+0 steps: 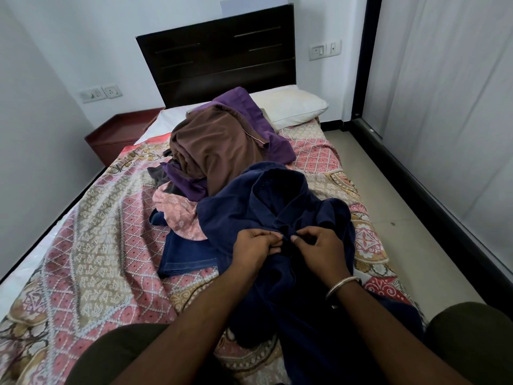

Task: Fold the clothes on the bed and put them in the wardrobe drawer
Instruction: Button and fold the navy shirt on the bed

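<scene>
Several clothes heaped mid-bed [83, 245], unfolded: brown top [219, 145], purple cloth [249, 112]. Navy garment [277, 195] near the foot edge, both hands' fingers pinching its crumpled cloth: left hand [254, 250], right hand [319, 247]. Folding barely begun; drawer unseen.

A: What can't you make out near the navy garment [277, 207]?
B: Its lower end runs off the bottom edge. The jeans [186, 254] left of it lie half under it and the pink cloth [177, 212].
A: And behind it?
B: The brown garment [216, 145] covers most of the pile; a grey piece [158, 175] barely peeks out.
</scene>
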Action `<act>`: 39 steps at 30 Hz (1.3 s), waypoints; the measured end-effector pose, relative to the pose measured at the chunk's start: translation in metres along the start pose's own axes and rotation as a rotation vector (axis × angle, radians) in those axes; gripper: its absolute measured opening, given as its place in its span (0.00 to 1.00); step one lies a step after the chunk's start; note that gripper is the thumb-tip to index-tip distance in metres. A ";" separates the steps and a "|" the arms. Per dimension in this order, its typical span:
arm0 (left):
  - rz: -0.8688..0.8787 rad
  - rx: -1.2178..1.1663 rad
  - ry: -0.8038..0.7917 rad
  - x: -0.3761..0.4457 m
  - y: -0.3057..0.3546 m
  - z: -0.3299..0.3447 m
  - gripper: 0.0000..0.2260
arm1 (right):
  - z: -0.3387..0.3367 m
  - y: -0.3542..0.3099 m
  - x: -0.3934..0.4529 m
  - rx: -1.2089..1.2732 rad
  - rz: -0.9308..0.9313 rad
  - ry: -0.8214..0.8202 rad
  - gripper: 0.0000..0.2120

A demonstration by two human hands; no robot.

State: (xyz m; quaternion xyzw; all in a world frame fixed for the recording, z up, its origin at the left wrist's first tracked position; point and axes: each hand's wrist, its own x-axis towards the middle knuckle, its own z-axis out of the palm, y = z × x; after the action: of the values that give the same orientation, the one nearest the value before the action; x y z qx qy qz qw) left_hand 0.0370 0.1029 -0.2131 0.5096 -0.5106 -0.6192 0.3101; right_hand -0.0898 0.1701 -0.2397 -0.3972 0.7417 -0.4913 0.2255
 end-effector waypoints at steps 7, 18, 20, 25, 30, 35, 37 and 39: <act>0.020 0.052 -0.018 0.000 -0.003 0.004 0.05 | 0.000 -0.003 -0.007 0.080 -0.066 0.136 0.06; 0.034 0.036 -0.046 0.002 -0.010 0.005 0.05 | 0.005 0.000 -0.010 -0.010 -0.232 0.057 0.02; 0.024 0.012 -0.045 0.001 -0.010 0.004 0.04 | 0.005 0.000 -0.011 -0.005 -0.238 0.056 0.03; -0.014 -0.062 -0.037 0.003 -0.010 0.002 0.05 | 0.009 0.001 -0.014 0.067 -0.249 0.029 0.05; -0.030 -0.118 -0.079 0.001 -0.007 0.000 0.10 | 0.014 0.007 -0.016 0.098 -0.285 -0.003 0.06; -0.034 -0.084 -0.008 0.006 -0.012 -0.002 0.09 | 0.013 0.009 -0.016 0.163 -0.242 -0.042 0.06; -0.013 -0.044 0.007 0.006 -0.012 -0.001 0.08 | 0.012 0.008 -0.014 0.220 -0.195 -0.044 0.07; 0.016 0.009 -0.016 0.005 -0.011 0.000 0.04 | 0.011 0.008 -0.013 0.252 -0.156 -0.027 0.06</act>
State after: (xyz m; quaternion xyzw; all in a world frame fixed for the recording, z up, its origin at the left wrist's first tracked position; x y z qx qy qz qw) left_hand 0.0370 0.1015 -0.2255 0.5020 -0.5200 -0.6185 0.3084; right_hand -0.0770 0.1762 -0.2526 -0.4288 0.6380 -0.5910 0.2445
